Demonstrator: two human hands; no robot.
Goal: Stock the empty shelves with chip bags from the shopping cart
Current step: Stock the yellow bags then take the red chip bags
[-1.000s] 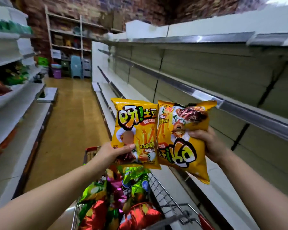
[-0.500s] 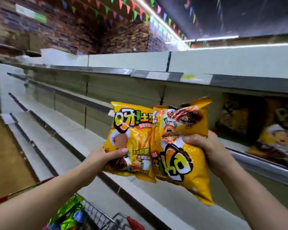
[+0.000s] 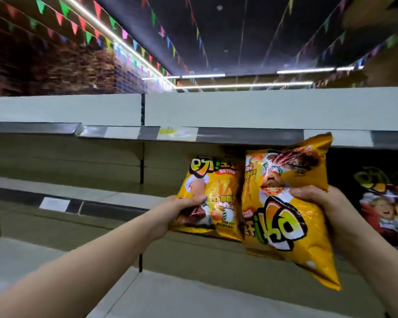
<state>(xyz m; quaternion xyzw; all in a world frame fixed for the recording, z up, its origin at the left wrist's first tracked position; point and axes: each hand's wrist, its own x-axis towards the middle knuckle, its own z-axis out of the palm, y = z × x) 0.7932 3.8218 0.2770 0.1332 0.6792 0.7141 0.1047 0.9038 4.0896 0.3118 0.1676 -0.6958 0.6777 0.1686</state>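
Chip bags (image 3: 285, 214) now raised to shelf (image 3: 83, 191) level, left hand (image 3: 182, 210) and right hand (image 3: 317, 200) grips clamped on each. Stocked bags (image 3: 381, 203) at 3 o'clock; shelf toward 9 o'clock unfilled

Dim overall, lit by ceiling strip lights (image 3: 243, 85) — glare on bags (image 3: 282, 216), shelf recess (image 3: 344, 161) shadowed, motion blur and wide-angle bending at edges.

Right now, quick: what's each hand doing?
Left hand: grips the upright yellow chip bag.
Right hand: grips the upside-down yellow chip bag.
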